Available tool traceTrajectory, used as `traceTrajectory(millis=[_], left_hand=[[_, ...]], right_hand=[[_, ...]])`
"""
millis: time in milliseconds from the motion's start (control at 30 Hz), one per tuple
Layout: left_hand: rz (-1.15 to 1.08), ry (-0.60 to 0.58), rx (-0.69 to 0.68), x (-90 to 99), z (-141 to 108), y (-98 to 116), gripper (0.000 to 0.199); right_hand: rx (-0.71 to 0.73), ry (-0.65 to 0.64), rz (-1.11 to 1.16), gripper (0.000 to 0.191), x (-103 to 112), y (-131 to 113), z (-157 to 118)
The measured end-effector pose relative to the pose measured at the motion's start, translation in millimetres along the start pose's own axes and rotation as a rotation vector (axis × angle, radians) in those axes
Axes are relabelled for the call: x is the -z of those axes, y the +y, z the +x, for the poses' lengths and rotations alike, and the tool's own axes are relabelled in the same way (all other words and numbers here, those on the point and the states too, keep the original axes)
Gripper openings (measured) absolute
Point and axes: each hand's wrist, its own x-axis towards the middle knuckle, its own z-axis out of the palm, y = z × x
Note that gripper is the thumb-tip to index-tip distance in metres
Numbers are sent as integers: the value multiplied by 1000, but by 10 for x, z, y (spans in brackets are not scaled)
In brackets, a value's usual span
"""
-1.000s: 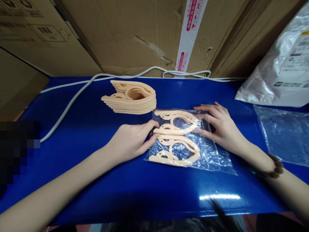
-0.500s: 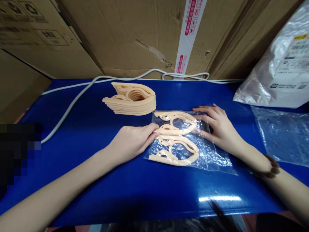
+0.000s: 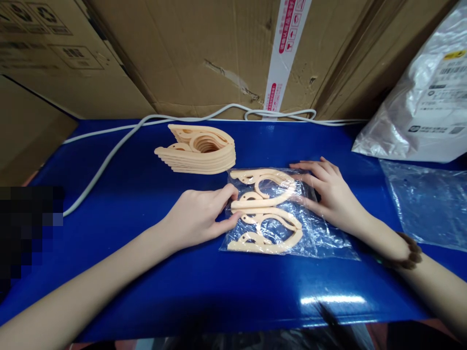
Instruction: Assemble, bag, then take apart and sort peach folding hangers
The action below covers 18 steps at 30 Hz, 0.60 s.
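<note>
Two beige folding clothes hangers lie side by side, folded, inside a clear plastic bag on the blue table. At the bag's left edge is my left hand, its thumb and forefinger parted on either side of where the two hangers meet. My right hand rests on the right part of the bag with its fingers spread, the fingertips near the rounded end of the upper hanger. Behind the bag stands a stack of several more folded beige hangers.
A white cable runs along the back of the blue table. Cardboard boxes form a wall behind it. At the right are a white plastic parcel bag and another clear plastic bag lying flat.
My left thumb and forefinger have spread apart from a pinch at the bag's left edge. The hangers in the bag have shifted slightly and lie straighter. My right hand has barely moved.
</note>
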Motion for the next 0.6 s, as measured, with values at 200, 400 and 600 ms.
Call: traceTrajectory(millis=[200, 400, 600], left_hand=[[22, 12, -32, -16, 2, -18, 13], [39, 58, -41, -11, 3, 4, 11], [45, 78, -57, 0, 24, 7, 15]], right_hand=[[8, 3, -4, 40, -7, 11, -7], [12, 3, -1, 42, -14, 16, -14], [9, -8, 4, 42, -12, 12, -16]])
